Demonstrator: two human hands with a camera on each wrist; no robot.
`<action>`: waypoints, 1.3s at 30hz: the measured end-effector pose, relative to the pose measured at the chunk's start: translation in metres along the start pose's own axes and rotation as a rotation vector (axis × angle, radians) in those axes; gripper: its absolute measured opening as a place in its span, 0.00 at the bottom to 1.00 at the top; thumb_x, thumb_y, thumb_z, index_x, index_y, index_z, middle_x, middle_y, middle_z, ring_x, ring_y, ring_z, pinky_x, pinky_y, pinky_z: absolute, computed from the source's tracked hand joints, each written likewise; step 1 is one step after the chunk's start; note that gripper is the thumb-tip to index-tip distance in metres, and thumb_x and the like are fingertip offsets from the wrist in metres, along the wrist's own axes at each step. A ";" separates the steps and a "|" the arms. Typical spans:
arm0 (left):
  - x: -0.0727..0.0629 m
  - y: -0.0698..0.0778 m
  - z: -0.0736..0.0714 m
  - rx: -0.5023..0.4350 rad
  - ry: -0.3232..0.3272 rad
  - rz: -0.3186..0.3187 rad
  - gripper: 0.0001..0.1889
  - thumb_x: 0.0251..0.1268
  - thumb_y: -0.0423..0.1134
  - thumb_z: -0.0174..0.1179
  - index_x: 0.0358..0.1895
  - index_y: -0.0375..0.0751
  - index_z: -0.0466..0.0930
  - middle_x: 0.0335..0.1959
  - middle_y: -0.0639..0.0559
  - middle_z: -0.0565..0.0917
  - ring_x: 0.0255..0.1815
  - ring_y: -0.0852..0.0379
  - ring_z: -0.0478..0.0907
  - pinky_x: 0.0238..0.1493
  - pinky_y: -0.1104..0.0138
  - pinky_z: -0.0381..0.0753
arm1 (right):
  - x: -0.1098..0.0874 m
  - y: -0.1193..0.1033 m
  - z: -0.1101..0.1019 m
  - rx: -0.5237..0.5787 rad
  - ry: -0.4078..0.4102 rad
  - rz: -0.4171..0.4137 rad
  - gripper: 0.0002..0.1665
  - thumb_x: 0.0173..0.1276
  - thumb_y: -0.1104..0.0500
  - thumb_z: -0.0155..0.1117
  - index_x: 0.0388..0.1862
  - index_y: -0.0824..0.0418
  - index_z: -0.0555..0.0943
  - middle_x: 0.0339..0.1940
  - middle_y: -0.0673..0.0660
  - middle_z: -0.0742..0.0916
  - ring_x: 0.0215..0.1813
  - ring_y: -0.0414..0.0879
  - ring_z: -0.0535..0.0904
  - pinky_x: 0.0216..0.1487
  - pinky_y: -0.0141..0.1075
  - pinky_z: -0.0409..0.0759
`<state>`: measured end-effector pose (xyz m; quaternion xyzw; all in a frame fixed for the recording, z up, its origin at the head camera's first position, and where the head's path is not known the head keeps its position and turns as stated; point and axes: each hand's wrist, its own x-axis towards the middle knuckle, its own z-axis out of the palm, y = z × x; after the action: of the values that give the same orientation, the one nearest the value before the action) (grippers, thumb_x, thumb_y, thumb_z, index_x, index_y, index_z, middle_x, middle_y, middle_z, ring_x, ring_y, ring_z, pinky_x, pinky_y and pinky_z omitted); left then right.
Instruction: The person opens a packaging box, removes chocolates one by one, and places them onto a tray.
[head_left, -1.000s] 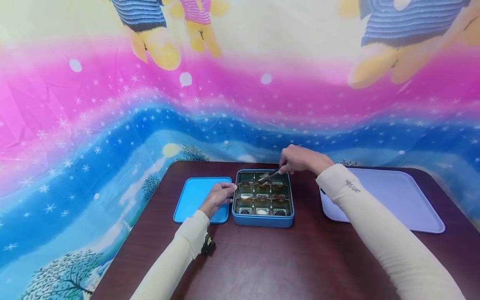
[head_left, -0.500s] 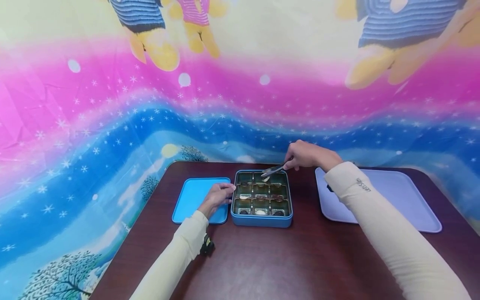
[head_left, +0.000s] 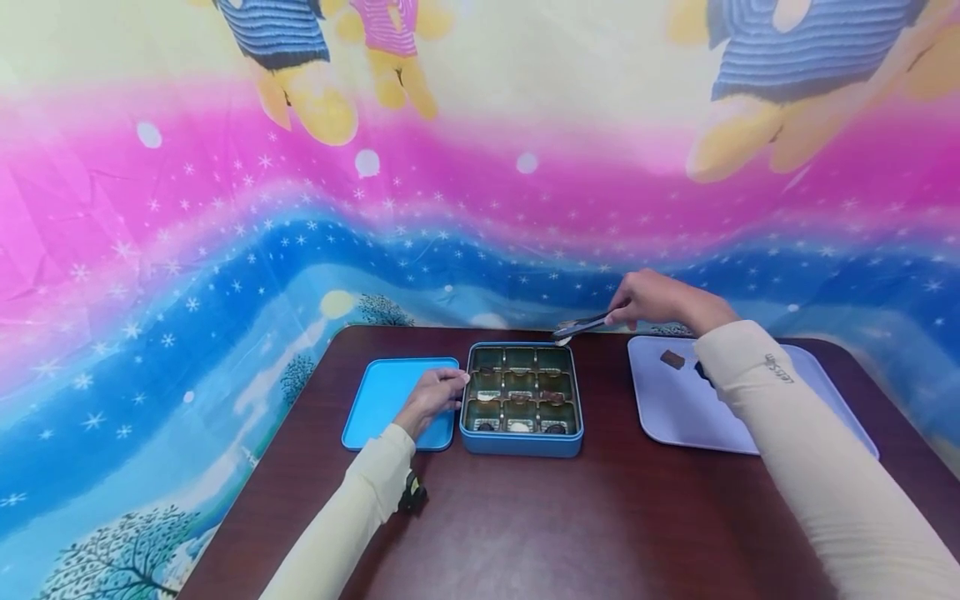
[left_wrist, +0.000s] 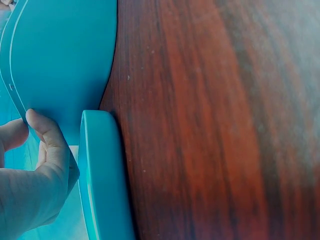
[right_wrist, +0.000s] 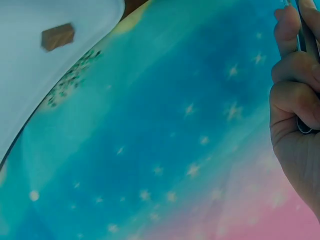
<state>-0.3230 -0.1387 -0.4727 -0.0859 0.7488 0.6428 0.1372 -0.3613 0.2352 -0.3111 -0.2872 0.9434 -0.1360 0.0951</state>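
A blue tin box (head_left: 521, 446) stands open on the table, its gold insert divided into several compartments. Small dark, brown and pale chocolates (head_left: 520, 427) lie in the front and middle compartments. My left hand (head_left: 432, 397) pinches the tin's left rim; the left wrist view shows the thumb and a finger (left_wrist: 47, 131) on either side of the wall. My right hand (head_left: 651, 298) grips a pair of dark tongs (head_left: 588, 324) beyond the tin's back right corner. A small pale chocolate (head_left: 563, 341) is held at their tips, above the table's far side.
Left of the tin lies its flat blue lid (head_left: 390, 400), partly under my left wrist. A pale lilac tray (head_left: 675, 412) on the right bears a brown chocolate square (head_left: 672, 359), and my right sleeve passes over it. A patterned cloth (head_left: 450, 208) hangs behind the table (head_left: 517, 517).
My right hand has moved right and slightly up, drawing the tongs and the pale chocolate out of the back row. The brown square on the tray has come into view. My left hand stays put.
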 end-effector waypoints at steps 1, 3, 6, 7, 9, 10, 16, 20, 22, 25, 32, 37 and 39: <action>0.000 0.000 0.000 0.000 0.001 -0.001 0.20 0.73 0.42 0.60 0.63 0.35 0.76 0.58 0.41 0.80 0.48 0.53 0.81 0.41 0.65 0.83 | -0.004 0.005 -0.001 0.001 0.006 0.013 0.13 0.71 0.55 0.66 0.47 0.61 0.89 0.25 0.49 0.87 0.27 0.41 0.79 0.37 0.40 0.79; 0.001 0.000 0.001 -0.004 0.003 -0.005 0.20 0.73 0.42 0.60 0.63 0.36 0.76 0.58 0.41 0.80 0.47 0.53 0.81 0.41 0.65 0.84 | -0.011 0.015 -0.003 0.003 0.023 0.037 0.13 0.71 0.55 0.66 0.46 0.61 0.89 0.26 0.48 0.88 0.28 0.42 0.80 0.37 0.40 0.79; 0.002 -0.001 0.001 -0.003 0.004 -0.007 0.20 0.73 0.42 0.59 0.63 0.36 0.76 0.57 0.42 0.80 0.47 0.52 0.81 0.41 0.65 0.84 | -0.023 0.031 -0.005 0.002 0.047 0.080 0.13 0.71 0.54 0.66 0.45 0.60 0.90 0.24 0.47 0.87 0.29 0.42 0.79 0.38 0.42 0.79; 0.002 -0.001 0.001 -0.003 0.003 -0.007 0.20 0.74 0.42 0.59 0.63 0.36 0.76 0.57 0.42 0.80 0.47 0.52 0.81 0.41 0.65 0.84 | -0.027 0.036 -0.005 0.002 0.056 0.091 0.13 0.71 0.54 0.66 0.45 0.60 0.90 0.23 0.47 0.87 0.29 0.42 0.79 0.38 0.42 0.79; 0.002 -0.001 0.001 -0.004 0.002 -0.005 0.20 0.74 0.42 0.59 0.63 0.36 0.76 0.57 0.42 0.80 0.47 0.52 0.81 0.41 0.65 0.84 | -0.036 0.047 -0.006 0.004 0.072 0.118 0.13 0.71 0.54 0.67 0.44 0.61 0.90 0.23 0.46 0.86 0.31 0.42 0.79 0.39 0.44 0.80; 0.002 -0.001 0.001 -0.004 0.001 -0.005 0.20 0.74 0.42 0.59 0.63 0.36 0.76 0.57 0.41 0.80 0.47 0.53 0.81 0.41 0.65 0.84 | -0.040 0.052 -0.005 0.004 0.077 0.133 0.13 0.71 0.54 0.67 0.45 0.61 0.90 0.23 0.47 0.86 0.31 0.43 0.79 0.39 0.44 0.79; 0.001 -0.001 0.000 -0.006 0.001 -0.005 0.20 0.74 0.41 0.59 0.62 0.35 0.76 0.57 0.42 0.80 0.45 0.54 0.81 0.40 0.65 0.83 | -0.065 0.085 -0.004 0.037 0.100 0.225 0.20 0.70 0.50 0.67 0.47 0.65 0.88 0.27 0.50 0.88 0.36 0.48 0.81 0.51 0.62 0.75; 0.001 -0.002 0.000 0.000 0.001 0.002 0.19 0.74 0.42 0.59 0.62 0.36 0.77 0.57 0.42 0.80 0.45 0.53 0.80 0.40 0.65 0.83 | -0.082 0.105 0.000 0.069 0.107 0.267 0.20 0.71 0.50 0.66 0.49 0.66 0.88 0.25 0.51 0.87 0.35 0.50 0.80 0.60 0.69 0.65; 0.002 -0.002 0.000 0.003 0.002 0.002 0.19 0.74 0.42 0.59 0.62 0.36 0.77 0.57 0.43 0.80 0.46 0.53 0.81 0.40 0.65 0.83 | -0.090 0.113 0.002 0.075 0.108 0.285 0.21 0.72 0.50 0.65 0.49 0.66 0.87 0.23 0.51 0.85 0.36 0.50 0.80 0.61 0.70 0.62; 0.003 -0.002 0.000 0.002 0.002 0.001 0.19 0.74 0.42 0.59 0.61 0.36 0.77 0.57 0.43 0.81 0.46 0.53 0.81 0.41 0.64 0.83 | -0.102 0.124 0.006 0.098 0.108 0.313 0.23 0.71 0.49 0.65 0.50 0.68 0.86 0.20 0.52 0.84 0.39 0.51 0.81 0.61 0.69 0.64; 0.003 -0.002 0.000 -0.008 -0.001 0.010 0.19 0.74 0.42 0.59 0.61 0.35 0.77 0.56 0.42 0.81 0.45 0.53 0.81 0.40 0.66 0.83 | -0.124 0.143 0.011 0.056 0.098 0.365 0.22 0.72 0.50 0.65 0.48 0.68 0.87 0.22 0.50 0.83 0.34 0.48 0.75 0.34 0.42 0.74; 0.003 -0.002 0.000 -0.009 -0.001 0.019 0.19 0.74 0.42 0.59 0.61 0.35 0.77 0.55 0.42 0.81 0.44 0.54 0.80 0.38 0.66 0.83 | -0.140 0.156 0.017 0.035 0.075 0.376 0.22 0.73 0.49 0.63 0.47 0.68 0.87 0.25 0.49 0.85 0.28 0.46 0.69 0.30 0.39 0.68; 0.003 -0.002 0.000 -0.007 -0.001 0.020 0.19 0.74 0.42 0.58 0.61 0.35 0.77 0.55 0.42 0.81 0.44 0.54 0.80 0.39 0.66 0.83 | -0.147 0.162 0.021 0.041 0.070 0.386 0.22 0.73 0.48 0.63 0.46 0.68 0.87 0.26 0.50 0.85 0.26 0.45 0.67 0.28 0.38 0.67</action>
<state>-0.3251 -0.1390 -0.4755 -0.0786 0.7473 0.6466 0.1310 -0.3198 0.4439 -0.3661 -0.0942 0.9807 -0.1443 0.0924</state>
